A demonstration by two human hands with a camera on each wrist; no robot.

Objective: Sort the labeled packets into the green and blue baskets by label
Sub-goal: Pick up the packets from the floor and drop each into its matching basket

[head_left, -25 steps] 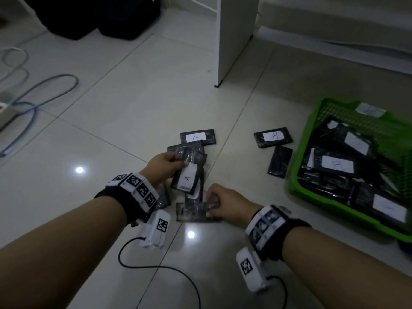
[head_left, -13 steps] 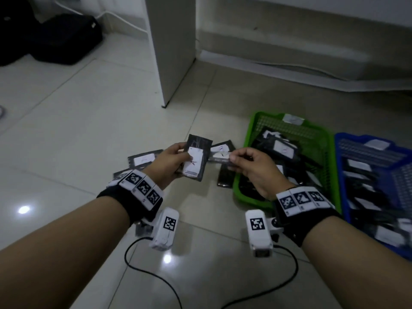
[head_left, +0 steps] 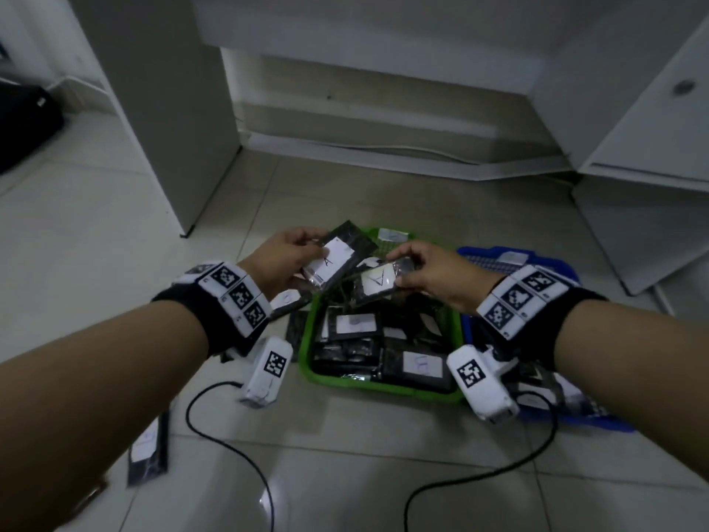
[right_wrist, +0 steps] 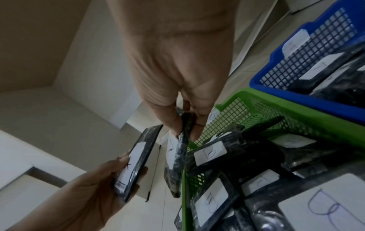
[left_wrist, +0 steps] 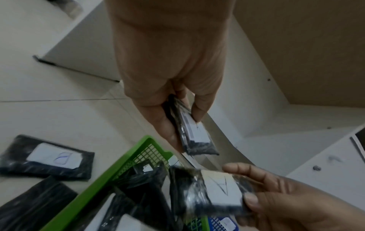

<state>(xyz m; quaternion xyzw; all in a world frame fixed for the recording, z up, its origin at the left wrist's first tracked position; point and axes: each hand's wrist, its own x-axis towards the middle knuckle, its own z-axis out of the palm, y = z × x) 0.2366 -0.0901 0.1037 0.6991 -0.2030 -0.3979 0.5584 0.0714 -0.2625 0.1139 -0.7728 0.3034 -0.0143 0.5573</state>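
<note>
My left hand (head_left: 312, 259) grips a black packet labelled A (head_left: 337, 259) above the far-left corner of the green basket (head_left: 307, 351). My right hand (head_left: 401, 266) pinches a second black packet, also marked A (head_left: 378, 282), over the green basket's far half. In the left wrist view the left hand (left_wrist: 185, 121) grips its packet (left_wrist: 194, 132) edge-on. In the right wrist view the right hand (right_wrist: 187, 128) pinches its packet (right_wrist: 181, 156) by the top edge. The green basket holds several packets marked B (right_wrist: 210, 154). The blue basket (head_left: 537, 259) stands to its right with packets marked A (right_wrist: 320, 67).
Loose packets lie on the tiled floor left of the green basket, one marked B (left_wrist: 49, 157) and another near my left forearm (head_left: 147, 451). A white furniture panel (head_left: 165, 109) stands at far left and a white cabinet (head_left: 652, 128) at right. Black cables (head_left: 230, 447) trail over the floor.
Both hands lifted from the floor pile, each with a packet, and moved right to hover over the green basket. The head view swung right, so both baskets now sit central.
</note>
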